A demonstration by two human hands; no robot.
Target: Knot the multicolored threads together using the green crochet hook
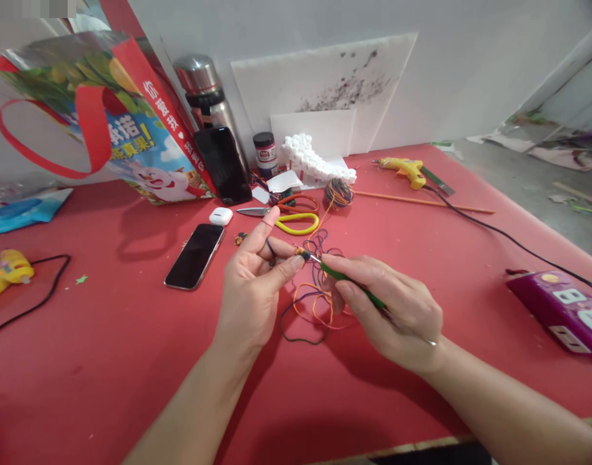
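In the middle of the view, my left hand pinches a small piece of multicoloured crochet work between thumb and fingers. Its index finger points up, and dark yarn wraps round the fingers. My right hand is closed round a crochet hook with a green handle. The hook's metal tip touches the crochet piece. Loose loops of orange, purple and dark yarn lie on the table below both hands. Behind them sits a ball of multicoloured yarn, with strands running forward from it.
Scissors with yellow and orange handles lie just behind my left hand. Nearby are a phone, a white earbud case and a steel flask. Yellow glue guns lie at both sides; a purple box is at right.
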